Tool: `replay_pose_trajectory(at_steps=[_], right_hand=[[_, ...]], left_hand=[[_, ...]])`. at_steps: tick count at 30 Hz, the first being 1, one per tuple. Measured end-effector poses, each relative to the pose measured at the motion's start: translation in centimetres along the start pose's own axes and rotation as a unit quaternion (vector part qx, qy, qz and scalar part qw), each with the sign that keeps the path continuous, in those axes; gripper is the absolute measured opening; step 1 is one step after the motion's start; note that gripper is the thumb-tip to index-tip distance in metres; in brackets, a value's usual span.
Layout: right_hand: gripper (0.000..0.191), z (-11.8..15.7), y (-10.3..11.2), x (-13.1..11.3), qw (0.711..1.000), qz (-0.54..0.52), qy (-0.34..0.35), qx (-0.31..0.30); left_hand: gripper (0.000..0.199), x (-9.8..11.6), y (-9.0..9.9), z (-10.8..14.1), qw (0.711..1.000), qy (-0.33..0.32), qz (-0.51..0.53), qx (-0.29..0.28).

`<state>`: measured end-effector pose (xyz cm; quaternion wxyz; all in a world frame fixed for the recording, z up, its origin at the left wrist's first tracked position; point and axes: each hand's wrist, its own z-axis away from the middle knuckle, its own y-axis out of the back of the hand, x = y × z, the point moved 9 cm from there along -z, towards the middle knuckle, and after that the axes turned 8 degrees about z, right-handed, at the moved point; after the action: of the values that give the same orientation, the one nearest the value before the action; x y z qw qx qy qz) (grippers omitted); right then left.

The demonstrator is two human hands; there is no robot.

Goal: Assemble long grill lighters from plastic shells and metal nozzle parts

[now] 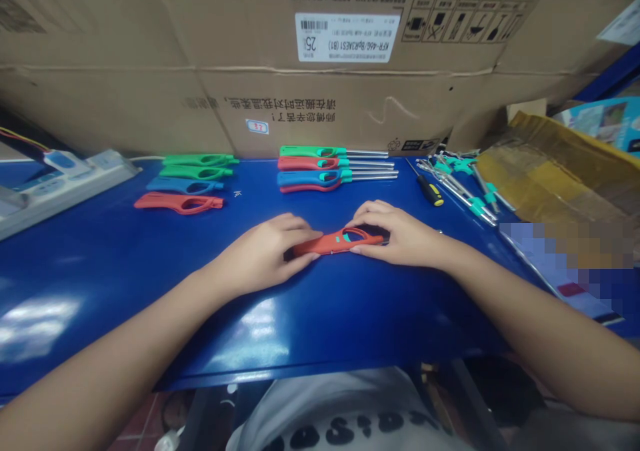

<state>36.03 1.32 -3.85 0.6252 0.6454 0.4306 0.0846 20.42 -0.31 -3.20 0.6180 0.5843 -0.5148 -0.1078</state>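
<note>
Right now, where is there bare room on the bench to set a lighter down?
Your left hand and right hand hold the red lighter shell. Bare blue bench top lies left of them, below the coloured shells, and along the near edge. Crowded: far right, around the screwdriver and green-fitted metal parts.

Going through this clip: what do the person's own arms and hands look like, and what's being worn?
The left hand and right hand are bare, with no gloves. The left forearm and right forearm show no sleeves, watch or bracelet. Below the table edge is a pale T-shirt with dark lettering.
</note>
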Motion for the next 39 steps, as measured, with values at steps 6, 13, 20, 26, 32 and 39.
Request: replay_pose_trajectory(at_steps=[6,13,20,26,32,39], right_hand=[[0.029,0.1,0.2,-0.2,1.000,0.005,0.008,0.008],[0.030,0.1,-0.2,-0.1,1.000,0.020,0.008,0.001],[0.031,0.1,-0.5,-0.2,0.999,0.039,0.013,-0.004],[0.033,0.1,-0.6,-0.5,0.997,0.080,0.012,-0.005],[0.033,0.2,-1.0,-1.1,0.985,0.171,-0.005,-0.022],[0.036,0.4,-0.8,0.0,0.995,0.071,-0.069,-0.016]], left_hand=[[0.026,0.0,0.1,-0.1,1.000,-0.001,0.003,0.000],[0.025,0.0,0.0,-0.1,1.000,-0.005,0.005,-0.002],[0.025,-0.5,-0.3,0.1,1.000,0.005,-0.023,-0.001],[0.025,0.3,-0.8,0.0,0.995,0.006,-0.102,-0.010],[0.028,1.6,-1.5,-0.1,0.979,0.013,-0.203,-0.031],[0.031,1.9,-2.1,0.1,0.961,0.014,-0.272,-0.044]])
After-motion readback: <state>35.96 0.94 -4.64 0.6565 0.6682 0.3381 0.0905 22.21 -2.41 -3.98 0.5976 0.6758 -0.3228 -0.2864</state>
